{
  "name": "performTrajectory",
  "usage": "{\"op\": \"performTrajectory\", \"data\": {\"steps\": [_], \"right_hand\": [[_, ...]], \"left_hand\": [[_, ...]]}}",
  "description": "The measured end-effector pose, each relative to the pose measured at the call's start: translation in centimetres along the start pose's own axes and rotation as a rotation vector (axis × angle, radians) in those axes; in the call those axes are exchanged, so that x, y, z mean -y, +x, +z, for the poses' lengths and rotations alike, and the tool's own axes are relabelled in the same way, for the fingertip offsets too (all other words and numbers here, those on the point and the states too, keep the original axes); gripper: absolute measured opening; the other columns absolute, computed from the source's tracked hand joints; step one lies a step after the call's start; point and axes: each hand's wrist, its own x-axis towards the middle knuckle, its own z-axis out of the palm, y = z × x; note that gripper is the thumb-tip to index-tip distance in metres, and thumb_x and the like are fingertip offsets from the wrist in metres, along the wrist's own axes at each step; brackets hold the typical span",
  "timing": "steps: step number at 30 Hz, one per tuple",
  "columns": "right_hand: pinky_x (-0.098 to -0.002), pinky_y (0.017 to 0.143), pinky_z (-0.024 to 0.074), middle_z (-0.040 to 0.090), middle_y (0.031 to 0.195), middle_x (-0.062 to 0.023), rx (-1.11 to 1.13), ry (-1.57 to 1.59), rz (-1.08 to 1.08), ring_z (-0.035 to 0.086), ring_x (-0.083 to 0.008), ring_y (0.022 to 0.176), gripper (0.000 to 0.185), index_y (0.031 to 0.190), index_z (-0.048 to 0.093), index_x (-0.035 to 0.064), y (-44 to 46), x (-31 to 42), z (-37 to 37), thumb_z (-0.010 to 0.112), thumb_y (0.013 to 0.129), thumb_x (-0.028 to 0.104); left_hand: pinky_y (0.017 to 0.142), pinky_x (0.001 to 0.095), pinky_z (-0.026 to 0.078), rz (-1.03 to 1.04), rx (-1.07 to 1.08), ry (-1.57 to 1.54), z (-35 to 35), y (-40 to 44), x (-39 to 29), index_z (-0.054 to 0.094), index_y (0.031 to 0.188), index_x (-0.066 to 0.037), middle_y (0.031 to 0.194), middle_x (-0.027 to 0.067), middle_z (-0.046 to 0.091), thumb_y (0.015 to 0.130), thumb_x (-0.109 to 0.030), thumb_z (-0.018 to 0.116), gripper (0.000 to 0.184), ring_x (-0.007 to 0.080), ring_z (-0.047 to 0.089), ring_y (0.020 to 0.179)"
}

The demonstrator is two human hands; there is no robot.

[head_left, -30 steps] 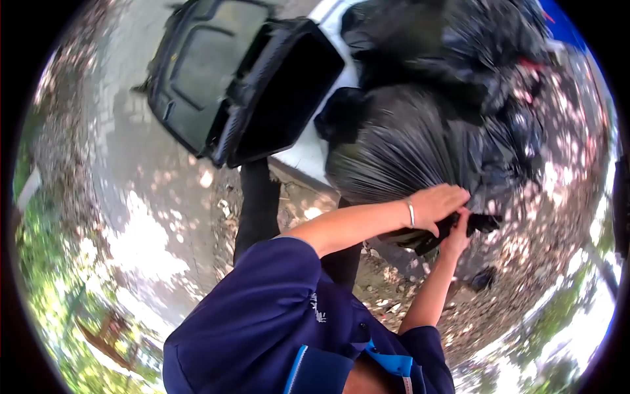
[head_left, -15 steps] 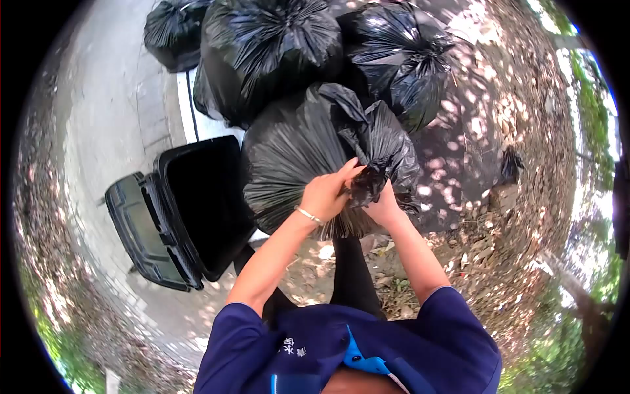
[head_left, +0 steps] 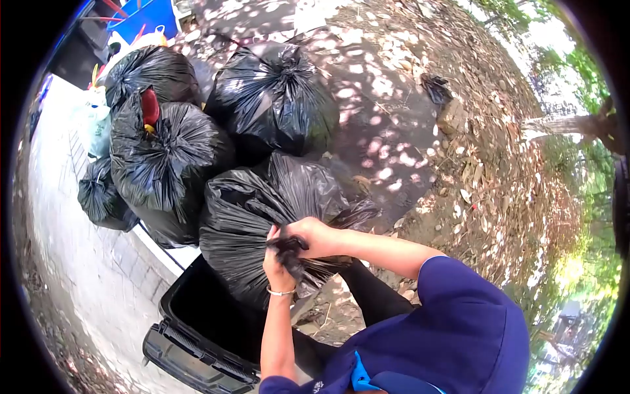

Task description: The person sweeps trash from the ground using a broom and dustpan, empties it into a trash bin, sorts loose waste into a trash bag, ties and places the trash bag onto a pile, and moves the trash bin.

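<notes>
A full black garbage bag [head_left: 236, 217] stands on the ground in front of me, its neck gathered and twisted. My left hand [head_left: 279, 270], with a bracelet at the wrist, grips the bunched neck from the near side. Against it, my right hand [head_left: 311, 238] is closed around the same gathered plastic. The fingers partly hide each other, so I cannot tell whether a knot has formed. Beside the bag on the left is a black wheeled bin [head_left: 172, 303] with its lid [head_left: 190, 361] hanging open.
Several tied black bags, among them one with a red object [head_left: 150, 108] on top, crowd behind. A blue container [head_left: 147, 20] and a pale bag [head_left: 97, 125] are farther back. Leaf litter [head_left: 485, 190], a rock [head_left: 453, 117] and a tree trunk [head_left: 558, 126] lie to the right.
The view has turned, bringing the blue container and more bags into sight. My hands have come closer together on the bag's neck, the right now crossing over toward the left.
</notes>
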Motion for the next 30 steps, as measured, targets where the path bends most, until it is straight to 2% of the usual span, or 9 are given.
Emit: {"op": "performTrajectory", "data": {"steps": [3,4,6,12,20,23,25,26,30], "right_hand": [[-0.0226,0.060,0.0377,0.047,0.074,-0.0016,-0.003,0.309,0.068,0.042,-0.0083,0.066,0.030,0.091,0.051,0.0027,0.8,1.5,-2.2,0.064,0.063,0.005],[-0.0224,0.060,0.0377,0.046,0.077,-0.0010,-0.061,0.358,0.012,0.042,-0.0085,0.066,0.024,0.089,0.050,0.0021,0.5,0.5,-2.1,0.062,0.068,0.008],[-0.0225,0.061,0.0377,0.048,0.075,-0.0015,-0.062,0.432,0.065,0.044,-0.0087,0.068,0.015,0.083,0.050,0.0019,-0.1,-0.8,-1.9,0.059,0.072,0.009],[-0.0317,0.053,0.0415,0.053,0.065,-0.0069,0.276,-0.209,-0.187,0.051,-0.0293,0.058,0.011,0.068,0.050,0.0097,-0.9,0.0,-2.1,0.054,0.073,0.019],[-0.0294,0.064,0.0369,0.051,0.079,-0.0024,0.382,-0.557,-0.613,0.047,-0.0177,0.073,0.025,0.062,0.047,0.0114,0.2,1.2,-2.0,0.055,0.067,0.034],[-0.0284,0.043,0.0418,0.048,0.072,-0.0023,0.417,-0.589,-0.526,0.049,-0.0179,0.060,0.020,0.063,0.047,0.0128,1.7,1.2,-2.1,0.054,0.067,0.032],[-0.0323,0.048,0.0457,0.049,0.076,-0.0065,0.525,-0.533,-0.415,0.055,-0.0222,0.065,0.012,0.074,0.051,0.0123,3.0,1.7,-1.9,0.054,0.066,0.020],[-0.0338,0.052,0.0460,0.049,0.075,-0.0068,0.454,-0.441,-0.327,0.055,-0.0234,0.069,0.014,0.078,0.051,0.0126,3.6,2.0,-1.6,0.056,0.065,0.017],[-0.0345,0.061,0.0431,0.050,0.076,-0.0090,0.298,-0.137,0.011,0.053,-0.0278,0.072,0.020,0.082,0.049,0.0091,5.1,2.2,-1.0,0.060,0.067,0.019]], "left_hand": [[0.086,0.0333,0.033,0.146,-0.024,0.232,-0.7,-0.6,0.1,0.048,0.095,-0.003,0.098,0.0097,0.051,0.080,-0.007,0.044,0.016,0.0223,0.047,0.091],[0.082,0.0314,0.035,-0.198,-0.176,-0.368,-0.4,-1.8,0.6,0.046,0.090,-0.003,0.091,0.0089,0.051,0.083,-0.007,0.039,0.011,0.0210,0.047,0.086],[0.076,0.0288,0.036,-0.025,-0.158,0.433,-1.1,-1.1,-0.6,0.045,0.086,-0.002,0.085,0.0077,0.050,0.085,-0.009,0.035,0.012,0.0180,0.046,0.081],[0.068,0.0263,0.038,-0.102,-0.028,-0.159,-0.9,0.9,-2.7,0.047,0.083,0.001,0.082,0.0074,0.053,0.088,-0.025,0.032,0.031,0.0140,0.049,0.071],[0.044,0.0232,0.034,-0.408,-0.230,0.032,-1.0,2.5,-1.7,0.048,0.060,-0.002,0.055,0.0025,0.050,0.087,-0.030,0.032,0.042,0.0104,0.044,0.047],[0.044,0.0283,0.037,-0.225,-0.139,0.236,-0.3,2.5,0.1,0.054,0.061,-0.003,0.052,0.0032,0.051,0.082,-0.032,0.042,0.037,0.0134,0.049,0.048],[0.058,0.0300,0.042,-0.003,-0.014,0.002,-0.8,1.8,6.3,0.053,0.080,-0.002,0.071,0.0085,0.055,0.072,-0.015,0.051,0.015,0.0211,0.055,0.068],[0.066,0.0301,0.043,0.230,0.134,0.210,-1.1,1.6,8.2,0.051,0.091,-0.003,0.079,0.0099,0.055,0.066,-0.005,0.056,0.026,0.0242,0.055,0.076],[0.065,0.0282,0.041,0.101,0.209,0.374,0.0,2.6,-0.4,0.054,0.078,-0.001,0.077,0.0110,0.055,0.062,-0.002,0.056,0.016,0.0213,0.053,0.076]]}}
